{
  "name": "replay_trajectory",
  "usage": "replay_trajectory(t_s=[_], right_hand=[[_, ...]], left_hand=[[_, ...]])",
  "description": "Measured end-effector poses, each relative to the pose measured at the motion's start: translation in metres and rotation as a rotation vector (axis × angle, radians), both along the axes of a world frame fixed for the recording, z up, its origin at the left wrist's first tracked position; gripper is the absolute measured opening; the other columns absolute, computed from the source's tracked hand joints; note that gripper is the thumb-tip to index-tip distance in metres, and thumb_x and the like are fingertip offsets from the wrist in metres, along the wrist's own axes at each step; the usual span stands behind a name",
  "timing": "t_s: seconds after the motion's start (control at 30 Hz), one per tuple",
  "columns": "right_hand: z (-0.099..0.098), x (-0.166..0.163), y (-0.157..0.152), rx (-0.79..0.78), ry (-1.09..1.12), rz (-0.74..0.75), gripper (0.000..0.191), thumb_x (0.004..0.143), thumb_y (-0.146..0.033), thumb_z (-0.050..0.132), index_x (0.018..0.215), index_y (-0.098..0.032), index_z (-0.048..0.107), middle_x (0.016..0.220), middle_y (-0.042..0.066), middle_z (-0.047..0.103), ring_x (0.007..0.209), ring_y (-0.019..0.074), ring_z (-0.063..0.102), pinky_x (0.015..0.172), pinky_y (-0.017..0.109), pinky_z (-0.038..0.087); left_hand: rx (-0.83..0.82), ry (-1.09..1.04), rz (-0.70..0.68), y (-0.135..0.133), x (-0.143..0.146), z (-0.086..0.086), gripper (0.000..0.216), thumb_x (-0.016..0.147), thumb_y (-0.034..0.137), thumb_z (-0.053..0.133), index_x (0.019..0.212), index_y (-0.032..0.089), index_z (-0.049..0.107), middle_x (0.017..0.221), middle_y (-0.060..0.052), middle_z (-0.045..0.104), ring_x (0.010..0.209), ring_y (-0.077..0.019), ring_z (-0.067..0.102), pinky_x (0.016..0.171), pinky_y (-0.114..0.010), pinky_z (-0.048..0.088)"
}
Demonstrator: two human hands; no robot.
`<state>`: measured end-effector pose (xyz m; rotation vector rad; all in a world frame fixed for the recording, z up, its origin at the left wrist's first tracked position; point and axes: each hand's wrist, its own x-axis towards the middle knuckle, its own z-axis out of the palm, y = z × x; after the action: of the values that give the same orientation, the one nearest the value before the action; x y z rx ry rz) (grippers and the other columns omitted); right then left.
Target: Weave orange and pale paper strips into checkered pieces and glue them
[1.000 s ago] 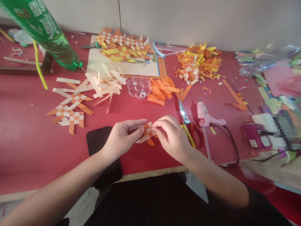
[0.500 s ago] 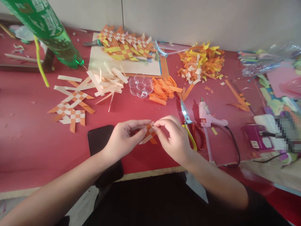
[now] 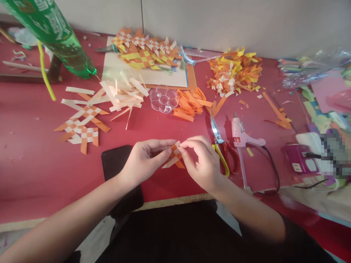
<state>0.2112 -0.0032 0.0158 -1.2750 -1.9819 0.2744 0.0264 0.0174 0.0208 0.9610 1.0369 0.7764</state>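
Between my hands is a small woven paper fish [image 3: 175, 156] of orange and cream strips, held just above the red table. My left hand [image 3: 146, 157] pinches its left side between thumb and fingers. At its upper right edge, the thumb and forefinger of my right hand [image 3: 201, 159] grip a cream strip end. Part of the weave is covered by my fingers. Other orange and cream woven pieces [image 3: 88, 134] lie to the left. Loose cream strips [image 3: 124, 95] and folded orange strips [image 3: 190, 104] are beyond my hands, with a clear flower-shaped dish [image 3: 163, 99] between them.
Right of my hands lie scissors [image 3: 216, 133] and a pink glue gun [image 3: 241, 133] with a cable. A black phone [image 3: 116, 160] sits under my left forearm. A green bottle [image 3: 64, 44] stands back left. Finished woven pieces [image 3: 145, 49] and paper scraps [image 3: 236, 71] are at the back.
My right fingers have shifted slightly right and down along the fish's edge, so a little more of the weave shows. My left hand keeps its hold.
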Motion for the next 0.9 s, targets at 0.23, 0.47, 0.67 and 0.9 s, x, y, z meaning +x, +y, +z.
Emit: replay_trajectory(t_s=[0.23,0.47,0.67,0.9], right_hand=[[-0.0005,-0.0017,-0.0014,-0.023,0.018,-0.021,0.016,0.088,-0.007,0.061,0.097,-0.021,0.057,0.090,0.004,0.062,0.085,0.0161,0.062,0.078,0.033,0.055],[0.0046,0.0007,-0.0032,-0.104,0.100,-0.041,0.020,0.086,-0.014,0.063,0.103,-0.023,0.058,0.098,0.006,0.061,0.093,0.0196,0.062,0.081,0.039,0.056],[0.0055,0.0048,-0.0074,-0.408,0.328,0.003,0.026,0.087,-0.019,0.064,0.113,-0.022,0.061,0.110,0.007,0.064,0.100,0.0192,0.065,0.085,0.038,0.059],[0.0041,0.0029,-0.0041,-0.438,0.489,-0.003,0.013,0.088,-0.019,0.066,0.100,-0.023,0.067,0.100,0.004,0.069,0.091,0.0147,0.068,0.080,0.031,0.061]], left_hand=[[0.044,0.038,-0.027,-0.0002,-0.0028,-0.0006,0.023,0.084,0.025,0.072,0.105,0.019,0.076,0.105,-0.005,0.078,0.095,-0.0211,0.075,0.083,-0.025,0.062],[0.014,0.010,-0.024,-0.0008,-0.0021,0.0003,0.032,0.084,0.032,0.072,0.112,0.017,0.073,0.107,-0.007,0.077,0.095,-0.0245,0.075,0.083,-0.033,0.063],[-0.029,-0.008,-0.076,-0.0005,-0.0024,0.0022,0.060,0.088,0.035,0.069,0.142,0.020,0.048,0.108,-0.007,0.076,0.100,-0.0235,0.074,0.089,-0.034,0.060],[-0.046,-0.004,-0.084,-0.0036,-0.0004,0.0042,0.058,0.088,0.037,0.069,0.138,0.016,0.051,0.111,-0.010,0.075,0.099,-0.0252,0.073,0.092,-0.035,0.059]])
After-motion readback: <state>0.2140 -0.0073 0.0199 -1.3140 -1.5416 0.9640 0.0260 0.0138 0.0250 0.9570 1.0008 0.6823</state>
